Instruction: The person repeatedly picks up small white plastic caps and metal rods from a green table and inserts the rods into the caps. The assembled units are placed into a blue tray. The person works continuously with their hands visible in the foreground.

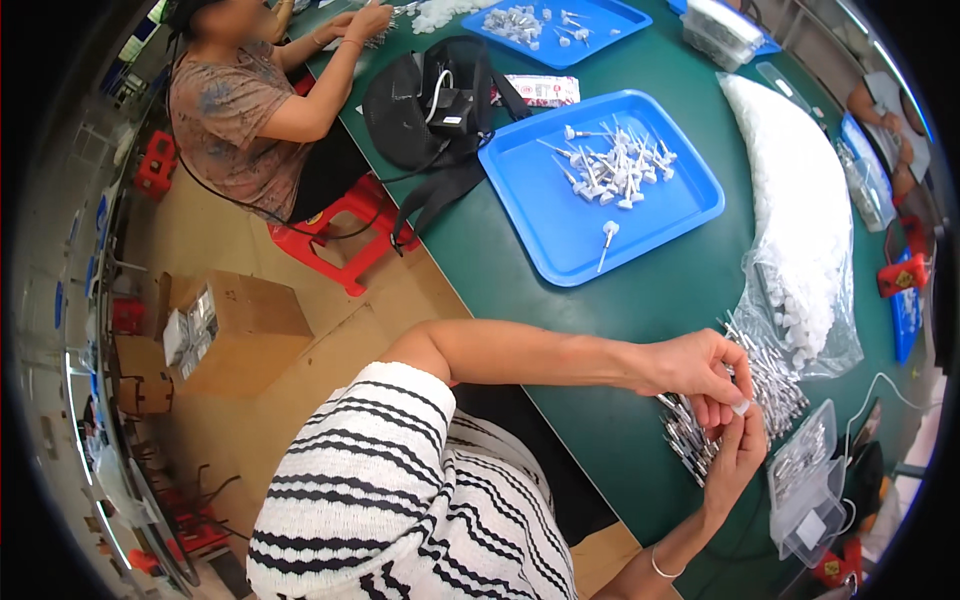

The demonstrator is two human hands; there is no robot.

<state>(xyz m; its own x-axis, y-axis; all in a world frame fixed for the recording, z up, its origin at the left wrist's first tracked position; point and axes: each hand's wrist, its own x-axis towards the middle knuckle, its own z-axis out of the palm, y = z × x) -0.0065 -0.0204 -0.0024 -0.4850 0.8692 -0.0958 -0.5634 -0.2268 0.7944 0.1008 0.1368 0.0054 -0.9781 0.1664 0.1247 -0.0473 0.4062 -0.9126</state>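
My left hand point(698, 368) and my right hand point(738, 448) meet fingertip to fingertip over the right part of the green table. Both are closed in a pinch around one small white plastic cap point(740, 407). Whether a metal pin is also between the fingers is hidden. Below and around my hands lies a loose pile of thin silvery metal pins point(775, 378). A large clear bag of white plastic caps point(790, 190) lies just beyond, its mouth spilling toward the pins. In the blue tray point(560, 262) sits a heap of pins with white caps on them point(622, 168); one lies apart.
An open clear plastic box point(805, 480) with metal pins stands right of my hands. A black bag point(410, 115) and a second blue tray point(600, 45) are farther off. At the far left a co-worker point(245, 110) sits on a red stool point(345, 235). A cardboard box point(245, 330) stands on the floor.
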